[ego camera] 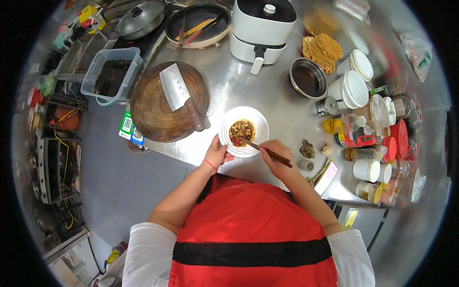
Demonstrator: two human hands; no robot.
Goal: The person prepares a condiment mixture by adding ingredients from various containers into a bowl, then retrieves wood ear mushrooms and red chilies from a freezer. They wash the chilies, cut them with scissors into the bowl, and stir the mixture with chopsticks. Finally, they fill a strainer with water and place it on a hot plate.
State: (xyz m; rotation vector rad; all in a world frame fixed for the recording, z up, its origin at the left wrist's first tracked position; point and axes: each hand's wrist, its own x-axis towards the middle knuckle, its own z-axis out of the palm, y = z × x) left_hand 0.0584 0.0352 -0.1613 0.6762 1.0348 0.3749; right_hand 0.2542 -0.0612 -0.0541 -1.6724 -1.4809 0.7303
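Note:
A white bowl (263, 123) stands on the steel worktable right before me. In its middle lies a chopped, reddish-brown seasoning mix (242, 130) with red pieces. My left hand (216, 153) grips the bowl's near left rim, thumb uppermost. Dark wooden chopsticks (274, 155) are held in my right hand (279, 155), and their tips reach into the mix. To the bowl's upper left, a cleaver (175, 88) with a wooden handle lies on a round wooden chopping block (148, 107); its handle points toward the bowl.
An air fryer (263, 28) stands at the back. Rightward are a metal bowl of dark liquid (308, 79), white tubs (353, 89), several bottles and jars, and a phone (326, 178) near the front edge. A plastic bin (112, 73) and a frying pan (197, 25) are at upper left.

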